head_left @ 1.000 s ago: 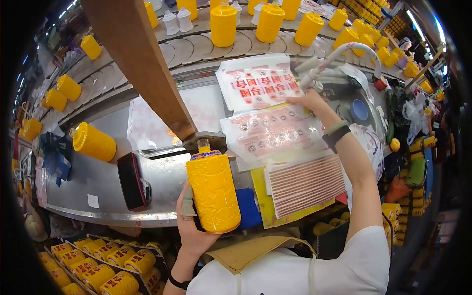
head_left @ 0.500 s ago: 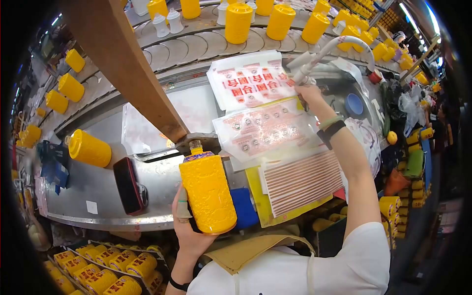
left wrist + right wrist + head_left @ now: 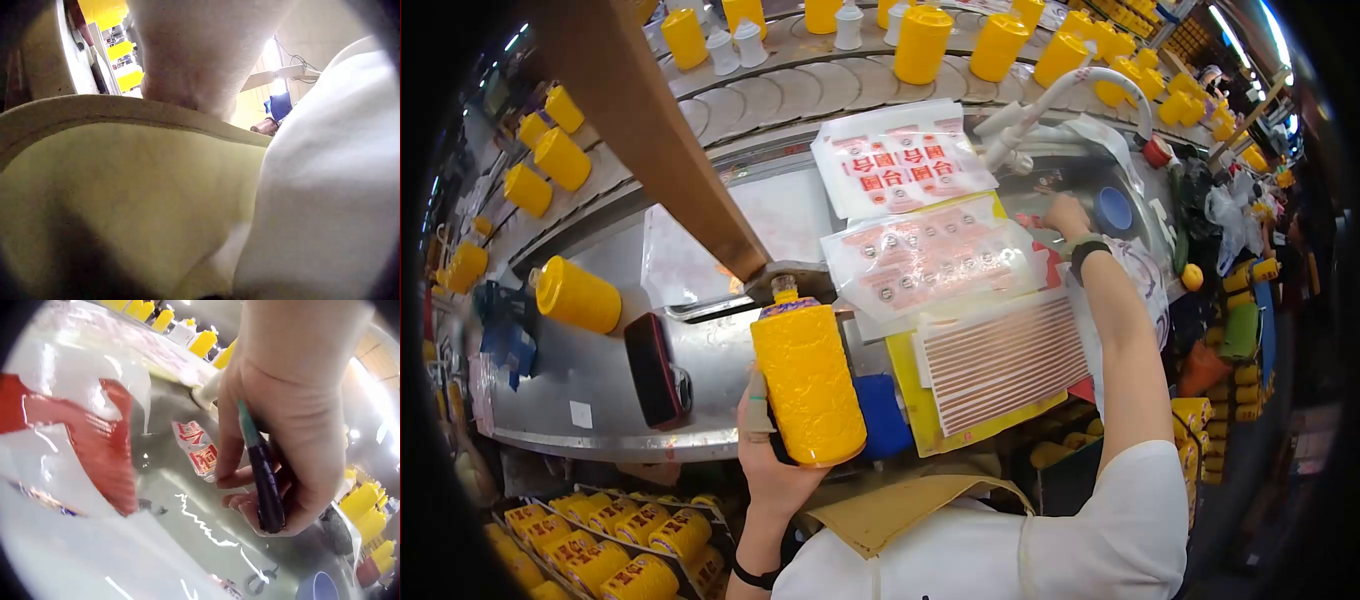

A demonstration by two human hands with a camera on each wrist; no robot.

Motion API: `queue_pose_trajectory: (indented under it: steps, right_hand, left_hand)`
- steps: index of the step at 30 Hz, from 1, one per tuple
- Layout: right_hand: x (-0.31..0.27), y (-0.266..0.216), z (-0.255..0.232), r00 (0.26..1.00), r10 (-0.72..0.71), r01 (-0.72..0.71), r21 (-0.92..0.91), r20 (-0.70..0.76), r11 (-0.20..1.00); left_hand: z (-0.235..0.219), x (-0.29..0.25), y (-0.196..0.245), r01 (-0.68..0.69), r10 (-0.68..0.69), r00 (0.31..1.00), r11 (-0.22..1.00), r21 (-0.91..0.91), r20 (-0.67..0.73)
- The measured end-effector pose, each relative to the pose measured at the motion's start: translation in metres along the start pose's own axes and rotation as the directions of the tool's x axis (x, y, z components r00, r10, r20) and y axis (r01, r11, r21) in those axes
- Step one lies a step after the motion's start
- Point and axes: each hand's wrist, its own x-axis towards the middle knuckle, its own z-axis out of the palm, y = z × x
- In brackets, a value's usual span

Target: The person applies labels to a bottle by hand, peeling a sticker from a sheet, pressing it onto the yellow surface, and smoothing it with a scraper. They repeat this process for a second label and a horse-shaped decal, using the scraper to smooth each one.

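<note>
In the head view, my left hand (image 3: 775,475) grips a yellow embossed bottle (image 3: 810,385) low on its left side, with bands round a finger. The bottle's clear neck points away from me, at the metal bracket (image 3: 785,282) under a wooden beam. My right hand (image 3: 1067,215) is over a shallow wet basin (image 3: 1050,180). Its curled fingers hold a slim, dark-handled tool (image 3: 265,487) with a green pointed end, seen in the right wrist view. The fingertips are right at the edge of a small red-and-white decal (image 3: 199,450). Apron and sleeve fill most of the left wrist view.
Printed decal sheets (image 3: 910,155) and a striped sheet (image 3: 1005,360) lie between the hands. A wooden beam (image 3: 650,130) slants across. Left are another yellow bottle (image 3: 578,295) and a phone (image 3: 655,370). A curved faucet (image 3: 1060,90) and blue cup (image 3: 1113,208) stand right. Bottles line the conveyor (image 3: 830,85).
My right hand has left the edge of the decal sheets and moved right, down into the basin. The left hand keeps its grip on the bottle. The head view has shifted slightly.
</note>
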Motion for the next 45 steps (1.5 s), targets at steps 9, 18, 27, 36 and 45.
queue_pose_trajectory:
  steps: [9, 18, 27, 36, 45]
  right_hand:
    - [-0.054, -0.017, -0.069, 0.798, -0.496, 0.589, 0.267, -0.343, 0.763]
    - [-0.268, -0.101, -0.182, 0.338, -0.817, 0.915, 0.366, -0.468, 0.169]
    - [-0.333, -0.149, -0.225, -0.036, -0.952, 0.847, 0.496, -0.305, -0.191]
    - [-0.318, -0.190, -0.164, 0.379, -0.852, 0.800, 0.591, -0.362, 0.105]
    - [-0.331, -0.185, -0.108, 0.601, -0.798, 0.229, 0.947, 0.047, 0.227]
  left_hand:
    - [-0.006, -0.003, 0.000, -0.014, 0.014, 0.999, 1.000, 0.002, 0.052]
    - [-0.011, -0.002, -0.003, -0.070, 0.078, 0.985, 0.996, -0.054, 0.151]
    - [-0.035, 0.023, 0.002, 0.154, -0.002, 0.962, 0.828, -0.539, 0.272]
    - [-0.017, 0.050, 0.026, 0.304, -0.158, 0.942, 0.772, -0.558, 0.295]
    - [-0.015, 0.053, 0.031, 0.433, -0.262, 0.900, 0.637, -0.638, 0.350]
